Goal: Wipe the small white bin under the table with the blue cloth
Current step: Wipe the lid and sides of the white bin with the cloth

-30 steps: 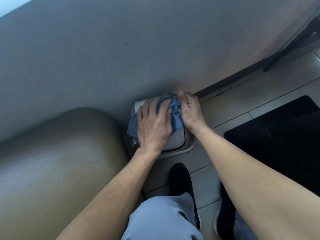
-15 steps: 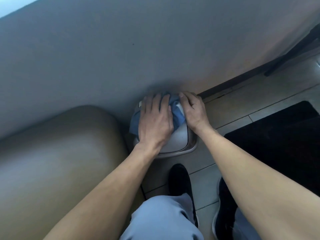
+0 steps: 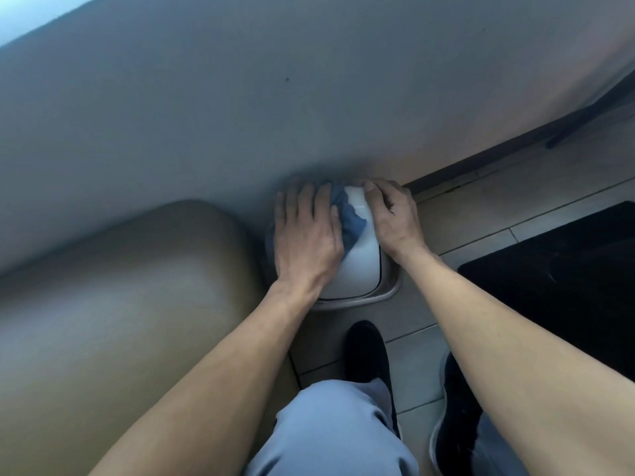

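Note:
The small white bin stands on the tiled floor, its far side hidden under the grey table edge. My left hand lies flat on the left part of its domed lid, pressing the blue cloth against it. Most of the cloth is hidden beneath that hand; a crumpled part shows to its right. My right hand grips the right side of the lid, fingers curled over its top.
A tan padded seat fills the left, close against the bin. A black mat lies on the floor at right. My black shoes stand just in front of the bin.
My left hand slid the cloth to the left across the lid, uncovering white surface between the hands. My right hand stayed on the bin's right side.

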Action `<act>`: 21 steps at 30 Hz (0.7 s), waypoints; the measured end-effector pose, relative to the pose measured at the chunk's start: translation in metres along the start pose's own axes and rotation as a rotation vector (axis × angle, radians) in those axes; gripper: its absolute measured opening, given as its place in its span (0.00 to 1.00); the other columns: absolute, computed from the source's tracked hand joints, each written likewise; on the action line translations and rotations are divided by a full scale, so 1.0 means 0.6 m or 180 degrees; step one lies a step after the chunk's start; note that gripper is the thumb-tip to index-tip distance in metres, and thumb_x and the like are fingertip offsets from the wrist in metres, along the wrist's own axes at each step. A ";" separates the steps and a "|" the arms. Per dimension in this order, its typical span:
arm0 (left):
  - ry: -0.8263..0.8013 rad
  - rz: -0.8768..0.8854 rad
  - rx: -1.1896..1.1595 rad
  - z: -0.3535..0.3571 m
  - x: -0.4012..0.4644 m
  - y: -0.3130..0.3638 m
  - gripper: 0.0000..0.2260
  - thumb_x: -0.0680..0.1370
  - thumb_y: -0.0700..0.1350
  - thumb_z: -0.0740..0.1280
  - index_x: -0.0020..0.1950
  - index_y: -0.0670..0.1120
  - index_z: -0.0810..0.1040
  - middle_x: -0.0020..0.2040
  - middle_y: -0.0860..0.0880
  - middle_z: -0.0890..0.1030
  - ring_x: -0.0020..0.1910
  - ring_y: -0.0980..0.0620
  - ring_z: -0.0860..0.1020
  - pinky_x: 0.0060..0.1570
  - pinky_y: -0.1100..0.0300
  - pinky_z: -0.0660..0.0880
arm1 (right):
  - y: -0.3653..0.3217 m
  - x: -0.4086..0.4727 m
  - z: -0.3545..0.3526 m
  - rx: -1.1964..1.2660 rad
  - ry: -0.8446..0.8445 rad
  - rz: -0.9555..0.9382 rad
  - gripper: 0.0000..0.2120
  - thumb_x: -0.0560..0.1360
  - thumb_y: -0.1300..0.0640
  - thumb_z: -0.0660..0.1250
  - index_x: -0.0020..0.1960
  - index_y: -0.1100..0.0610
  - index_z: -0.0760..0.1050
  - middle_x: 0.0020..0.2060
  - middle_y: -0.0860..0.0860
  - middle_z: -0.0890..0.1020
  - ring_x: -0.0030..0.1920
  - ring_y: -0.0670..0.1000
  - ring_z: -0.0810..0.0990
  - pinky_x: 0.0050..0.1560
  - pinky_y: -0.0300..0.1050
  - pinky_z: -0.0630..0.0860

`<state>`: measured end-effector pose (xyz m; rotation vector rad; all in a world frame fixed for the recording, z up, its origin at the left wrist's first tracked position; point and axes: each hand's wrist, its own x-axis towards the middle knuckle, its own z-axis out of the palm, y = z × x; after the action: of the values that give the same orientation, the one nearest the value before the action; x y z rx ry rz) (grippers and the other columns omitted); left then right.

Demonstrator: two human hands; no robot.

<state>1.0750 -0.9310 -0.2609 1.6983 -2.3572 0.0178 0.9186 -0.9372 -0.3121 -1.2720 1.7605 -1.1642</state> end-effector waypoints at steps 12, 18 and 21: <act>-0.0082 -0.0525 -0.0057 0.002 -0.003 0.006 0.23 0.83 0.53 0.53 0.75 0.46 0.71 0.72 0.43 0.74 0.75 0.38 0.67 0.77 0.38 0.56 | -0.015 -0.007 0.004 -0.0102 0.0008 -0.0019 0.15 0.83 0.53 0.59 0.58 0.54 0.84 0.56 0.54 0.85 0.58 0.58 0.80 0.61 0.51 0.74; -0.0280 0.0526 0.0142 -0.001 0.000 0.018 0.22 0.84 0.52 0.54 0.75 0.44 0.70 0.74 0.41 0.72 0.75 0.38 0.66 0.76 0.37 0.59 | -0.006 -0.001 -0.006 -0.0029 0.0056 -0.0015 0.20 0.80 0.47 0.57 0.55 0.57 0.84 0.51 0.56 0.86 0.53 0.59 0.81 0.60 0.56 0.76; -0.0292 0.0752 0.0075 -0.008 -0.017 -0.007 0.21 0.85 0.51 0.55 0.76 0.45 0.69 0.76 0.43 0.70 0.78 0.40 0.64 0.77 0.38 0.57 | -0.009 -0.008 0.000 -0.0032 0.0046 -0.0019 0.18 0.82 0.49 0.58 0.56 0.55 0.84 0.53 0.55 0.86 0.55 0.59 0.81 0.62 0.58 0.75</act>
<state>1.0827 -0.9220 -0.2590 1.4495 -2.6226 0.0085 0.9219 -0.9331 -0.3070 -1.2785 1.7762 -1.1719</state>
